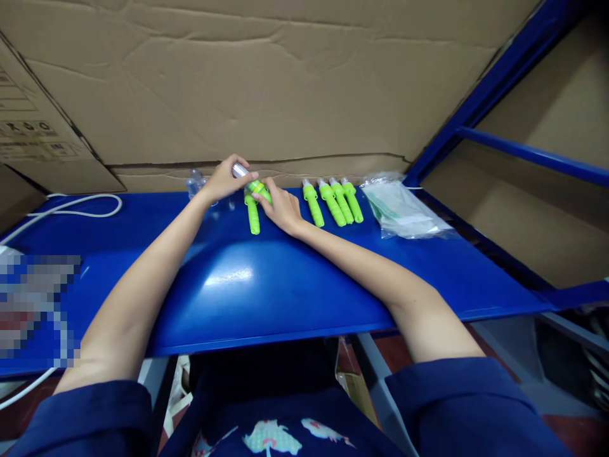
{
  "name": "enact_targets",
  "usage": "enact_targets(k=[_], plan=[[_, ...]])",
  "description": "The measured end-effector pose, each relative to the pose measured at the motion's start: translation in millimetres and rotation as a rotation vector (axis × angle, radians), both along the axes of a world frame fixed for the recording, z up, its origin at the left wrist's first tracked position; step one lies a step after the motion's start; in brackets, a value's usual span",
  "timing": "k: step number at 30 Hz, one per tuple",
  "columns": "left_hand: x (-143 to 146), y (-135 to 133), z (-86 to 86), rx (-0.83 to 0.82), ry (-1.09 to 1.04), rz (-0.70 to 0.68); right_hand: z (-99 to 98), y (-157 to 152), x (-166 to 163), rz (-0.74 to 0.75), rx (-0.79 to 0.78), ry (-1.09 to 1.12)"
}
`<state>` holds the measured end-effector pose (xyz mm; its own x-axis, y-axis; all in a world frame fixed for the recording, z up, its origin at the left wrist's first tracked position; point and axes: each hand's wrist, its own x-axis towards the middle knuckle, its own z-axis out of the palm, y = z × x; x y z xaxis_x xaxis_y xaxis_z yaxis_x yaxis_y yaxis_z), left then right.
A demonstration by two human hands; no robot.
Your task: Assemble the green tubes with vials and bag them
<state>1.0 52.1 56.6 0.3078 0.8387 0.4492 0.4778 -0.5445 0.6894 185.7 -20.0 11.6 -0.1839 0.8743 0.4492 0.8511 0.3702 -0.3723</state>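
Observation:
Both hands are at the back middle of the blue table, closed on one lime-green handle with a clear, silvery tip (257,188), which is held tilted. My left hand (226,179) pinches the clear end, while the fingers of my right hand (284,208) wrap the green part. Just below them, another green handle (254,218) lies on the table. To the right of my right hand, several similar green handles with clear tips (339,202) lie in a row. Clear plastic pieces (195,183) sit behind my left wrist, partly hidden.
A clear bag with white and pale green contents (404,206) lies at the right of the blue table (285,285). A cardboard wall (261,82) rises behind it. At left are a white cable (90,214) and a blurred-out object (33,304). A blue frame (476,114) bounds the right.

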Motion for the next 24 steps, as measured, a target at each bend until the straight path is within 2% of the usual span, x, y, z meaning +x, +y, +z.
enact_targets(k=[2,5,9,12,17,21,24], plan=[[0,2,-2.2,0.001,0.009,0.024,-0.1,-1,-1,0.002,-0.027,0.011],[-1,6,-5.7,0.009,-0.017,0.056,-10.3,6,-2,0.058,-0.006,0.103],[-1,10,-7.6,0.024,-0.167,0.112,-31.6,29,-1,0.179,0.157,0.250],[2,9,-5.4,-0.021,-0.323,0.102,-40.9,42,1,0.255,0.226,0.303],[12,0,1.8,-0.150,-0.450,0.014,-39.7,40,3,0.301,0.277,0.333],[15,-6,6.3,-0.082,-0.448,-0.003,-39.0,37,4,0.235,0.267,0.339],[15,-7,7.9,-0.026,-0.411,-0.004,-40.9,42,6,0.240,0.255,0.373]])
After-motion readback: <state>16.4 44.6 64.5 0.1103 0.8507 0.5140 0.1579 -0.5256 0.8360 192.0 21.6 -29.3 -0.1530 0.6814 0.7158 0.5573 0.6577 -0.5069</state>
